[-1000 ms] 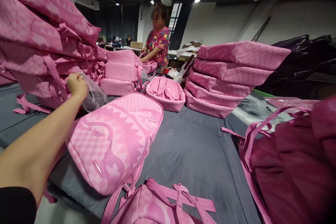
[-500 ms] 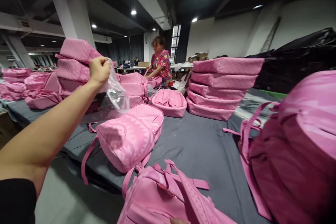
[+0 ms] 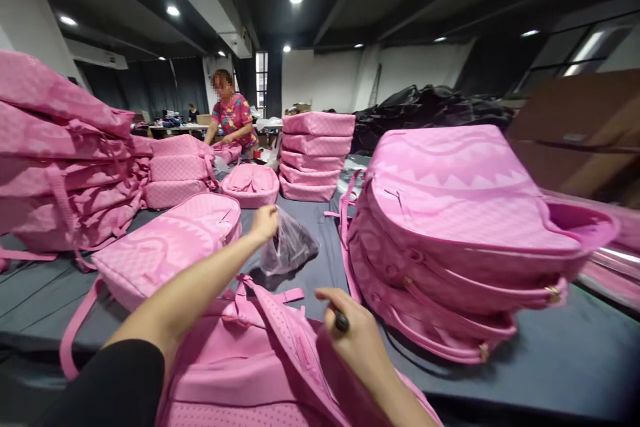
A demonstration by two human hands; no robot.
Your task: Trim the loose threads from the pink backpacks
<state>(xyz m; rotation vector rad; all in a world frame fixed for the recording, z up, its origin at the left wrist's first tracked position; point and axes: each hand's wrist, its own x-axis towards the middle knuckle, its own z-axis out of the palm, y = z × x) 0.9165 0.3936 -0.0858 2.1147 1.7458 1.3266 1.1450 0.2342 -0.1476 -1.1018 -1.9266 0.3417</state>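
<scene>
My left hand (image 3: 263, 221) pinches a clear plastic bag (image 3: 289, 247) that hangs just above the grey table (image 3: 560, 340). My right hand (image 3: 350, 333) rests on a pink backpack (image 3: 260, 367) lying straps-up at the near edge, and a small dark object shows between its thumb and fingers. Another pink backpack (image 3: 165, 247) with a zigzag pattern lies flat to the left of the plastic bag.
A pile of pink backpacks (image 3: 450, 240) stands close on the right, another pile (image 3: 55, 160) on the left. Folded pink stacks (image 3: 316, 153) and an open pink bag (image 3: 250, 183) sit farther back. A person in a colourful shirt (image 3: 231, 117) works at the far end.
My left hand brought the plastic bag from the left pile, up and then down over the table's middle. My right hand came into view on the near backpack. The view swung to the right.
</scene>
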